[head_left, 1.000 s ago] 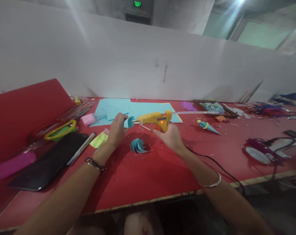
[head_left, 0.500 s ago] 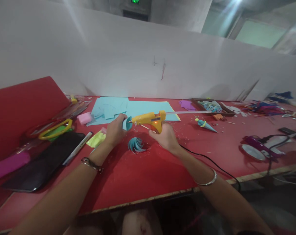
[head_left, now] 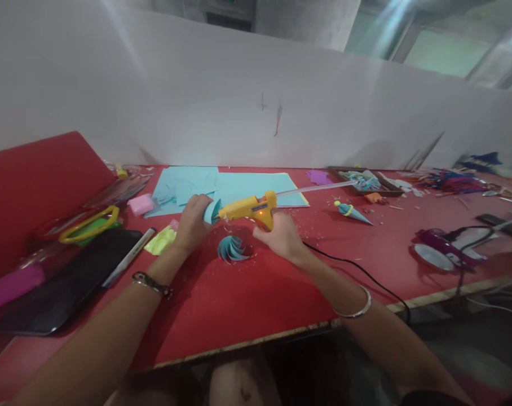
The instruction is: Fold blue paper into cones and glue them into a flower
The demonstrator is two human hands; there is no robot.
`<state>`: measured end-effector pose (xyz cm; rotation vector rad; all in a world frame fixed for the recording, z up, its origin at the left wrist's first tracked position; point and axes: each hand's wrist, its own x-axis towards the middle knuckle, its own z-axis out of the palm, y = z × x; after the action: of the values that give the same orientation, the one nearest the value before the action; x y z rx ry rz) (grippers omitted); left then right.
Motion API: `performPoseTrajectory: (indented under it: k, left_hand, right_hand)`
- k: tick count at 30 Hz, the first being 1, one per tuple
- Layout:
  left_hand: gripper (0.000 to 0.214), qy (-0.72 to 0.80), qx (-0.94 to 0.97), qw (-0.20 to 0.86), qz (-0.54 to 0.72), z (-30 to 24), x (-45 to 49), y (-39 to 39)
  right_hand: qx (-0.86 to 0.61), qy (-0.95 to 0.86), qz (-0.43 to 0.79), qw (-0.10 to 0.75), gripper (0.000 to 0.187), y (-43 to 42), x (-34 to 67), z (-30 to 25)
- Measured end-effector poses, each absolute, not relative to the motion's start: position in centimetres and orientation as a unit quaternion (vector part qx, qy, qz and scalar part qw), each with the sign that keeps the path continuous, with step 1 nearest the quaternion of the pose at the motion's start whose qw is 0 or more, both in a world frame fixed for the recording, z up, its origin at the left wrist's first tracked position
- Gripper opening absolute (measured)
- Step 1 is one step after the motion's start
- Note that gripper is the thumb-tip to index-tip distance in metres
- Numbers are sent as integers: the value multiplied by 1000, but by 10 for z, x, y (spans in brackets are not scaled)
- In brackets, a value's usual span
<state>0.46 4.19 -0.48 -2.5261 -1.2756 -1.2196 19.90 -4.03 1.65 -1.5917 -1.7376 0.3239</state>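
My left hand (head_left: 191, 223) is closed round a small rolled blue paper cone (head_left: 211, 211), held above the red table (head_left: 256, 299). My right hand (head_left: 280, 234) grips the handle of a yellow hot glue gun (head_left: 250, 208), its orange light lit and a clear glue stick poking out behind. The gun's nozzle touches the cone's open end. Just below, a fan of several joined blue paper cones (head_left: 233, 248) lies on the table.
Light blue paper sheets (head_left: 239, 189) lie behind the hands. At left are yellow-handled scissors (head_left: 89, 224), a black tray (head_left: 65, 282), a marker (head_left: 128, 257), a pink block (head_left: 139, 204). A finished blue cone (head_left: 351, 212), a wooden tray of scraps (head_left: 361, 181) and a purple device with cable (head_left: 444, 248) sit right. The glue gun's black cord (head_left: 357, 270) runs off the front edge.
Both hands drifted slightly left together, and the glue gun's nozzle has closed in from just beside the cone to its open end.
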Motion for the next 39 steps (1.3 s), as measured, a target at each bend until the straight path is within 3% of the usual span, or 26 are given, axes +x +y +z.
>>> performPoseTrajectory:
  k: [11,30,39]
  left_hand:
    - [14,-528,-800,67,-276,0,4,35]
    - [9,-516,-806,74,-280,2,2,36]
    - [11,-500,-814,83,-284,1,1,36]
  right_hand:
    - [-636,-701,62,315,20,-38,201,14]
    - [-641,-712,16,286,41,-39,209,20]
    - [-650,-710,-15,272,37,-40,210,21]
